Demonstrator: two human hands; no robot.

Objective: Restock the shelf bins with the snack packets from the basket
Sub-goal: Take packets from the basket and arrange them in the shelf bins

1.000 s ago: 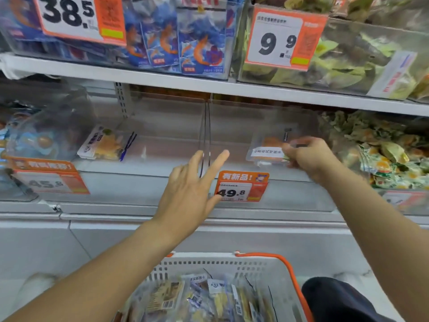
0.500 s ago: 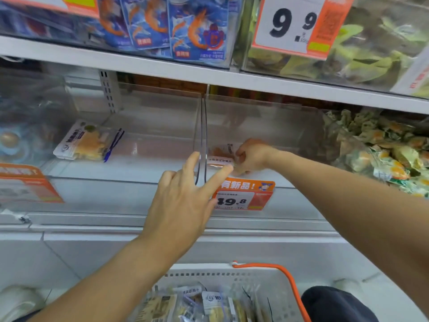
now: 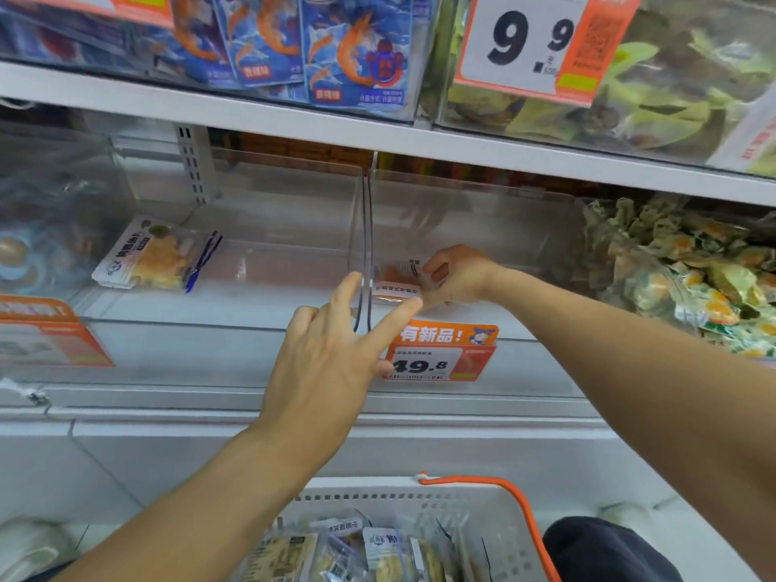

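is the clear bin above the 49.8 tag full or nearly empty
Nearly empty: the clear bin shows one snack packet, gripped by the right hand, and otherwise bare floor.

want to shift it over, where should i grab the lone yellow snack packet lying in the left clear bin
Pinch the near short edge of the flat yellow clear-wrapped snack packet, reaching in over the open top of the clear plastic bin from the front. It lies flat, nothing beside it.
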